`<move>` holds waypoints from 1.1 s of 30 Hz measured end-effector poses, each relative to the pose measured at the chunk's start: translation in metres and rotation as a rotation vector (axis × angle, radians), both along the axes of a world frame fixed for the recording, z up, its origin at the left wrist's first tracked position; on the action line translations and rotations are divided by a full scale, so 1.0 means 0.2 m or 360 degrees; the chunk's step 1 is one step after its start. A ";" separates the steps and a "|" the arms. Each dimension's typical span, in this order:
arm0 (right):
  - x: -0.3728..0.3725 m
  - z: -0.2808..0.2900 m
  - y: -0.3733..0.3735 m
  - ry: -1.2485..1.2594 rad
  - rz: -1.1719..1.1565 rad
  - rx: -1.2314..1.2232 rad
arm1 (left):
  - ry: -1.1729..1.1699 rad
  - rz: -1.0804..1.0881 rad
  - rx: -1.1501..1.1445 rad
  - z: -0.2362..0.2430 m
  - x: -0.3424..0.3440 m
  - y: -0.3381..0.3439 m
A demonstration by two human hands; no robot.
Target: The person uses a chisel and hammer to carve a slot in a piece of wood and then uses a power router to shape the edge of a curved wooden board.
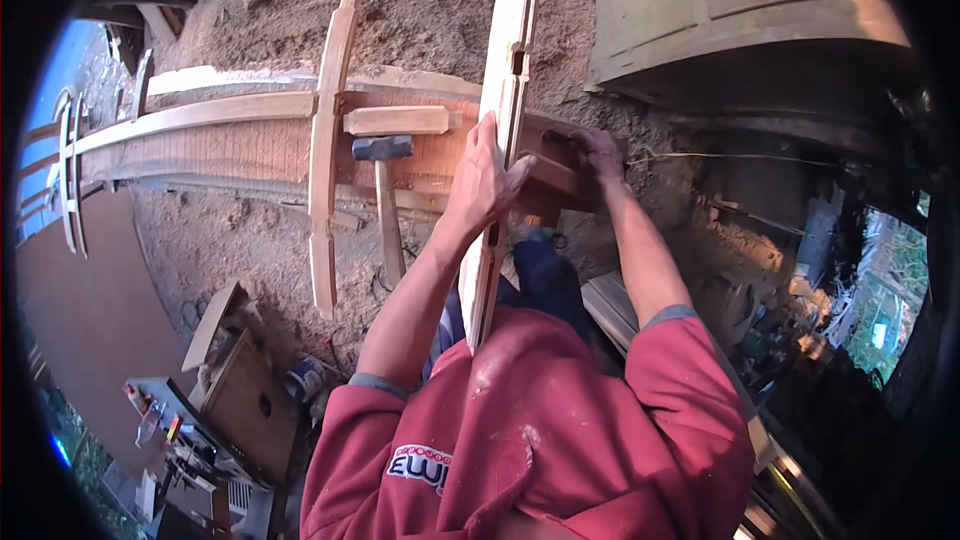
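My left hand [482,180] is closed around a long pale wooden rail [507,90]. The rail stands on edge over the bench plank, its lower end against my red top, and a slot is cut in its edge. My right hand [603,156] is at the plank's right end, its fingers curled beside a short wooden block [555,172]; shadow hides what they grip. To the left, a hammer [383,148] with a dark head and wooden handle leans on the plank. A short wooden piece [398,121] lies just beyond the hammer head.
A notched wooden bar [328,160] crosses the bench plank [210,152], joined to a long strip [200,118]. Sawdust [430,0] covers the ground. A wooden cabinet [740,0] stands far right; a small wooden box [250,405] and tools lie lower left.
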State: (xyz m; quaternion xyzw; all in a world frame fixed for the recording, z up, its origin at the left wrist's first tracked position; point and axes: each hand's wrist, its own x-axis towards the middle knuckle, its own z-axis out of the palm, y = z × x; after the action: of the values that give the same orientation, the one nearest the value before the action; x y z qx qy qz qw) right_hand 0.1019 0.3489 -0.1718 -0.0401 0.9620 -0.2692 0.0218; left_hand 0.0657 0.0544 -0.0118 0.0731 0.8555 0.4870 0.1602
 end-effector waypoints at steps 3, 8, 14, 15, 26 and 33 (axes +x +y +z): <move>0.02 -0.03 0.00 0.0123 -0.0038 0.0117 | -0.0016 -0.0018 -0.0067 0.07 0.01 -0.03; 0.10 -0.03 0.19 0.0201 -0.0126 0.0317 | -0.0155 -0.0015 -0.0248 0.22 0.07 0.05; 0.17 0.31 -0.16 0.0394 -0.0214 -0.0054 | 0.0002 -0.0057 -0.0507 0.18 0.32 -0.05; 0.18 0.37 -0.17 0.0389 -0.0179 -0.0178 | -0.0087 -0.0066 -0.0545 0.22 0.37 -0.03; 0.17 0.10 0.22 -0.0049 -0.0058 0.0456 | -0.0036 0.0313 -0.1027 0.35 0.67 0.07; 0.17 0.04 0.28 -0.0147 0.0055 0.0206 | 0.0064 0.0352 -0.1136 0.28 0.90 0.03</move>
State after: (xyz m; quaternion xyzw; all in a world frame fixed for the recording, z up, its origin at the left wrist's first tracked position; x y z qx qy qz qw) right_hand 0.1359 0.4047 -0.1646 -0.0426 0.9745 -0.2075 0.0735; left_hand 0.2458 0.0599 0.0450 -0.0707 0.9771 0.1710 0.1051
